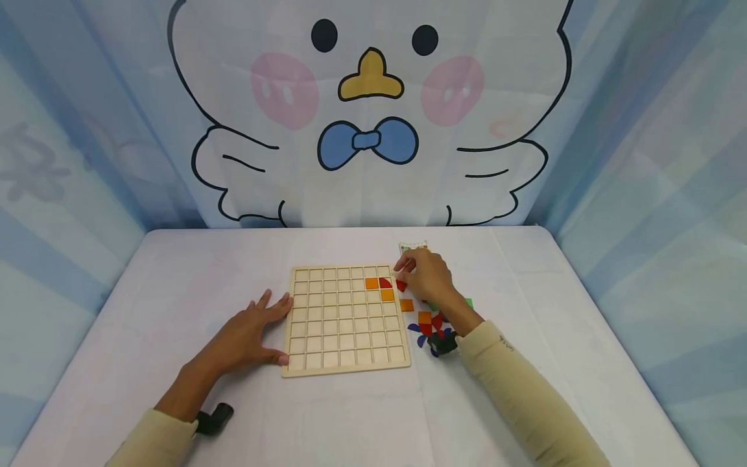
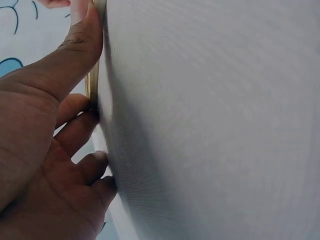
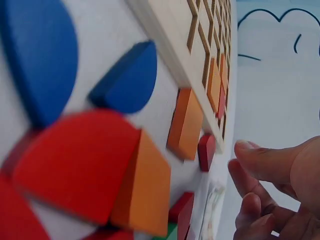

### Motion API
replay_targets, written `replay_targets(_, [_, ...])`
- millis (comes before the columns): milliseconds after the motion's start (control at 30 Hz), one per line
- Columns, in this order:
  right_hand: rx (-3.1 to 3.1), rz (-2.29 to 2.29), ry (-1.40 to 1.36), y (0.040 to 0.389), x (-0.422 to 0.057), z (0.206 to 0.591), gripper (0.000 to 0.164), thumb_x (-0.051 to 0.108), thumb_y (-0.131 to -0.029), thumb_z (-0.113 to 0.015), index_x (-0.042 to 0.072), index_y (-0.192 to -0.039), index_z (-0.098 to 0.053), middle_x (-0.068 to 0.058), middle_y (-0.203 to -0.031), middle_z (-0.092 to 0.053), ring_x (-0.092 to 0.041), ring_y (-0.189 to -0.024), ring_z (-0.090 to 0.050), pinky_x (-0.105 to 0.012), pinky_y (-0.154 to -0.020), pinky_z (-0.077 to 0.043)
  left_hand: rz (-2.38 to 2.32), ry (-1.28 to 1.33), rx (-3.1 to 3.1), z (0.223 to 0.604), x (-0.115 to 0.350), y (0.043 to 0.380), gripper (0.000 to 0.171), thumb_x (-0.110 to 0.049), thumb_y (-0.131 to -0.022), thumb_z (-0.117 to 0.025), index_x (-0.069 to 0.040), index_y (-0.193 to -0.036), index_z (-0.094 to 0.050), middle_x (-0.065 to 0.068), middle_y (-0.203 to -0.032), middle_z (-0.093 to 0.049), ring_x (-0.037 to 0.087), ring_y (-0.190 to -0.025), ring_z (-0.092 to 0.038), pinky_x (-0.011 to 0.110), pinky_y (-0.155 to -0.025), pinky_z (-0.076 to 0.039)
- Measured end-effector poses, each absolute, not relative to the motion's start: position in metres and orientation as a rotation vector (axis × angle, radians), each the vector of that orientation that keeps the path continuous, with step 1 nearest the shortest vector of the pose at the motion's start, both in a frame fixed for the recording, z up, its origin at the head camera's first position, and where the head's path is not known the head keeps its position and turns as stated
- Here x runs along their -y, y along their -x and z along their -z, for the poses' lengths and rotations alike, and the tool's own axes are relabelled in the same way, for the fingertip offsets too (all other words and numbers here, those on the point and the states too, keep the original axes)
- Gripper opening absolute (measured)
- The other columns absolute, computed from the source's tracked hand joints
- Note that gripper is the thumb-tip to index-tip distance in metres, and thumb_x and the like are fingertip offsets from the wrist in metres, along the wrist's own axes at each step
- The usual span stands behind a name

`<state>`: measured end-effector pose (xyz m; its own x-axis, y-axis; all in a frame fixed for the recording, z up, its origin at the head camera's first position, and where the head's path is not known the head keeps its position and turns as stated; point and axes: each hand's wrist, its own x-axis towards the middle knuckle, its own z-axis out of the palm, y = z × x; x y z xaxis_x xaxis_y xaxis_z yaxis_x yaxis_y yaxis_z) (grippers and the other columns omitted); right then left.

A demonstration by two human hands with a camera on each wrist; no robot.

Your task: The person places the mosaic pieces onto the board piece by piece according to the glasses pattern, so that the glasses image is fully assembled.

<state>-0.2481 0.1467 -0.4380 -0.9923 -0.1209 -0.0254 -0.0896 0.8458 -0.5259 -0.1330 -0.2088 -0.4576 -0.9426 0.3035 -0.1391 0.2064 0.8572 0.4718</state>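
Observation:
A wooden grid board (image 1: 329,370) lies flat on the table. My left hand (image 1: 251,334) rests at its left edge with fingers spread, thumb and fingertips against the rim. Two orange squares (image 1: 371,283) and a red rounded piece (image 1: 385,283) sit in cells near its upper right. My right hand (image 1: 428,275) hovers by the upper right corner, thumb and fingers bent with nothing between them in the right wrist view. Just below it, a small red piece (image 3: 206,152) lies beside the board, near a loose orange square (image 3: 186,125).
Right of the board is a loose pile with blue half-round pieces (image 3: 127,77), a red rounded piece (image 3: 75,165), another orange square (image 1: 424,317) and a green piece (image 1: 469,302). A printed card (image 1: 413,246) lies behind my right hand. A cartoon curtain (image 1: 367,194) hangs behind the table.

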Motion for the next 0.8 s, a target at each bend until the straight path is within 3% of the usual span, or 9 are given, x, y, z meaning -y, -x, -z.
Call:
replay_targets(400, [-2.878,0.727,0.172,0.241,-0.157,0.444,0.021,0.025,-0.093,-0.085,0.02,-0.112,-0.077,-0.002,-0.099,-0.073,-0.022,-0.087,-0.064,-0.034,-0.075,-0.055,-0.68,-0.391,-2.814,0.456,0.207,0.132,0.119,-0.047,-0.068,-0.098,-0.014,-0.165,-0.038,0.02,-0.172,-0.033,0.064,-0.153,-0.026,0.076,-0.12,-0.032])
replay_targets(800, [-2.887,0.78,0.196,0.235,-0.161,0.437,0.016,0.026,-0.094,-0.083,0.023,-0.106,-0.072,-0.003,-0.092,-0.068,-0.023,-0.079,-0.061,-0.029,-0.058,-0.053,-0.688,-0.394,-2.82,0.456,0.207,0.132,0.118,-0.046,-0.068,-0.098,-0.014,-0.165,-0.039,0.018,-0.171,-0.035,0.063,-0.154,-0.026,0.076,-0.12,-0.031])
